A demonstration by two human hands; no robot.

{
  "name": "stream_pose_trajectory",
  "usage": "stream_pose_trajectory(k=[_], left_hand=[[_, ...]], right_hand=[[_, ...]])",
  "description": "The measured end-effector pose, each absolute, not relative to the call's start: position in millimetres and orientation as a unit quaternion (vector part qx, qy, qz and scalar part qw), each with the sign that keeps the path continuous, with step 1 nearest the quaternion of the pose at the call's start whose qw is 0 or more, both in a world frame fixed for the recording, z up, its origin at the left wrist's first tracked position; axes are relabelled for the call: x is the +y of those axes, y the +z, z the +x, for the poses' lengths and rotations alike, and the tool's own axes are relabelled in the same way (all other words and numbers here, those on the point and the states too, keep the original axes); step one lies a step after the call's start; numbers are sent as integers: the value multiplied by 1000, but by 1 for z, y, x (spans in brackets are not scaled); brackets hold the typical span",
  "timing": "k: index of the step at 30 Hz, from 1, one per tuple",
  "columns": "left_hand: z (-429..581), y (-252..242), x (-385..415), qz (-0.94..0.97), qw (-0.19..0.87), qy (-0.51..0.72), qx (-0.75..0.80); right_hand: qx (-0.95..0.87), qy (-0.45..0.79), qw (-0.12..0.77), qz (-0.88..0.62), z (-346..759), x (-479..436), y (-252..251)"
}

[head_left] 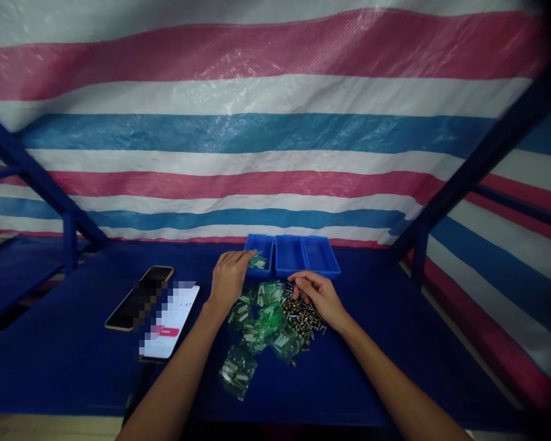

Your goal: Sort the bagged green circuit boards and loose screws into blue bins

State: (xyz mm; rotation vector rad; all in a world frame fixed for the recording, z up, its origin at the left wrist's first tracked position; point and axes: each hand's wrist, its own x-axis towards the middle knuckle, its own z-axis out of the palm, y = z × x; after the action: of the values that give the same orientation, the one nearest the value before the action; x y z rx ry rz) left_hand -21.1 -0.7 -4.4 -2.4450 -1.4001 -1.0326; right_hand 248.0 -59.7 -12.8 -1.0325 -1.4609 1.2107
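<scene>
Several small clear-green plastic bags [257, 324] of metal parts lie in a heap on the blue table [73, 361]. Loose brass-coloured small parts [303, 318] are scattered to their right. My left hand [228, 278] reaches over the near edge of the left blue tray [259, 244], fingers curled, with a small bag [258, 262] at its fingertips inside the tray. My right hand [316, 295] rests on the loose parts, fingers bent down and pinching among them. What it holds, if anything, is too small to see.
Two more blue trays [290, 254] [320, 254] stand side by side behind the heap. Two phones [140, 297] [171, 321] lie on the table at the left. Blue frame struts [468, 171] rise at both sides before a striped tarpaulin [275, 122].
</scene>
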Motion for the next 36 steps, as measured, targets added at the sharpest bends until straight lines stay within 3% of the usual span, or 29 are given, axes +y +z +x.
stream_pose_trajectory(k=[21, 30, 36], left_hand=[[-5, -7, -17, -850, 65, -296, -431], [-2, -8, -19, -839, 71, -311, -441], [3, -3, -27, -835, 68, -352, -417]], right_hand=[[-608, 469, 476, -429, 253, -57, -17], [-808, 212, 361, -414, 247, -69, -16], [-849, 131, 277, -430, 243, -73, -13]])
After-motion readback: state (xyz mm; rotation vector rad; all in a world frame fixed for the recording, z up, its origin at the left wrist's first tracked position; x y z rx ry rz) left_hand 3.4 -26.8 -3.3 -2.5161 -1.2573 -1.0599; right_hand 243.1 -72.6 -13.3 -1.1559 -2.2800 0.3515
